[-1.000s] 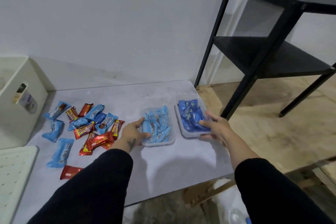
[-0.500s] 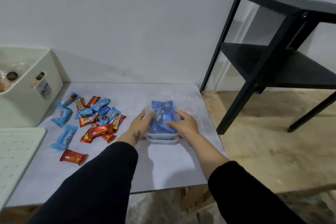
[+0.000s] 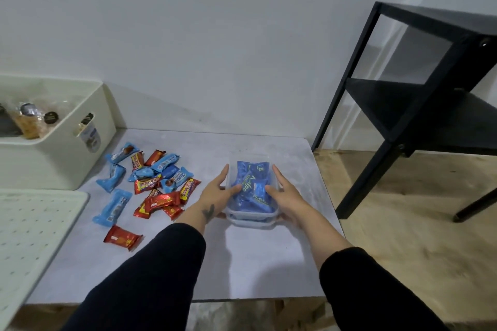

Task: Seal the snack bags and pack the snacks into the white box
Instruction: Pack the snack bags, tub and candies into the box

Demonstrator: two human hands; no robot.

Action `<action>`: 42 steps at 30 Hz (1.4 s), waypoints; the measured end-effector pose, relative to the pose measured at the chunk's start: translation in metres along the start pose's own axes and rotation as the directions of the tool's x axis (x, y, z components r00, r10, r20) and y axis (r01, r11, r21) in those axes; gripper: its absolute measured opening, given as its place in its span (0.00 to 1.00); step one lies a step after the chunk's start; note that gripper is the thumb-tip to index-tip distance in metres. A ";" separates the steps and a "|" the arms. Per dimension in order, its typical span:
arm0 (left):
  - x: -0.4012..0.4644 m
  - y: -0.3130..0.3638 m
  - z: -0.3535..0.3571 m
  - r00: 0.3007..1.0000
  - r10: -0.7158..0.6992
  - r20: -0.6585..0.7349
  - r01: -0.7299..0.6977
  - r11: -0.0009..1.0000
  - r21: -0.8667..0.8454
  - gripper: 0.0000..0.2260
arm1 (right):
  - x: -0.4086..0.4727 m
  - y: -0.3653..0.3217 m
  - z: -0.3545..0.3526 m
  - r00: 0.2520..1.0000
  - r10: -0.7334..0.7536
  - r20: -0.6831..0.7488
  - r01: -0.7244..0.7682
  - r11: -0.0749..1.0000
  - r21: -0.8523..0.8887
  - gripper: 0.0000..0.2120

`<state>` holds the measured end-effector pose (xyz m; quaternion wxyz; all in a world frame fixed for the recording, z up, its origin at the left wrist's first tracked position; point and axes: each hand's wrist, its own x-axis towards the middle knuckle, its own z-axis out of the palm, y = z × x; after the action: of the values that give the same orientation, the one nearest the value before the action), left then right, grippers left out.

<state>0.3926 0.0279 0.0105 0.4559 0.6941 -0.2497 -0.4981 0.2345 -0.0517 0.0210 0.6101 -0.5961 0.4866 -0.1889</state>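
Observation:
Two clear plastic trays [image 3: 251,217] stand stacked on the grey table, the top one filled with dark blue snack packs [image 3: 252,182]. My left hand [image 3: 215,193] grips the stack's left wall, thumb over the rim on the packs. My right hand [image 3: 286,193] grips the right wall the same way. The white box [image 3: 56,161] stands at the far left against the wall, with several wrapped snacks inside. A loose pile of blue and red snack bars [image 3: 158,182] lies between the box and the trays.
A single red bar [image 3: 122,237] lies apart near the front. A white perforated lid [image 3: 35,225] lies at the left front. A black metal shelf [image 3: 419,107] stands on the wooden floor just right of the table edge [image 3: 326,196].
The trays lay side by side a second ago. My right hand set the dark blue tray on top of the light blue one, and both hands now grip the stack.

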 end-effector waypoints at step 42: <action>0.007 0.069 -0.553 0.995 0.061 -0.077 -0.034 0.950 0.311 0.33 | 0.092 -0.238 0.502 0.983 0.019 0.182 0.024 0.972 -0.233 0.38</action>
<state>0.9103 0.2032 0.1165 0.3637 0.7715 -0.3213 -0.4114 0.7709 0.0951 0.1118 0.5774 -0.6793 0.4466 -0.0756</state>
